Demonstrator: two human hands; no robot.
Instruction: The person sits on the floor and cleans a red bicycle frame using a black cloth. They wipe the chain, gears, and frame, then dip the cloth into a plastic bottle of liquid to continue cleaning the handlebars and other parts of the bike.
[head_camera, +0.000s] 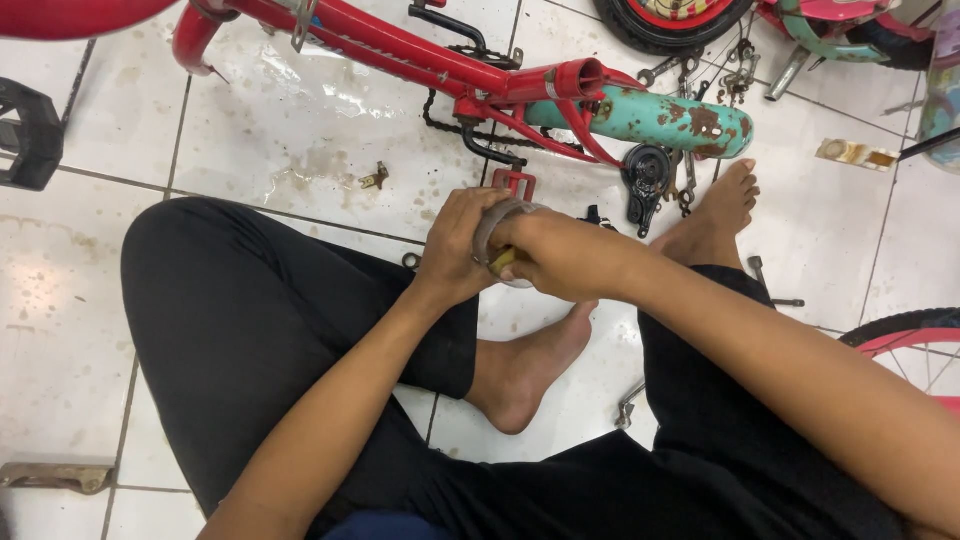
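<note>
A curved grey metal band, worn and dull, arches between both hands above the white tiled floor. Just under it a small yellow piece peeks out, mostly hidden by fingers.

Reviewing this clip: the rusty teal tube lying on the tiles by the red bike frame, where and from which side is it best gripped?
Probably around the middle of the teal tube, coming down from above. It lies flat on the tiled floor, its upper side bare, while the red frame covers its left end and wrenches crowd its near side. Both hands are occupied with a grey ring.
</note>
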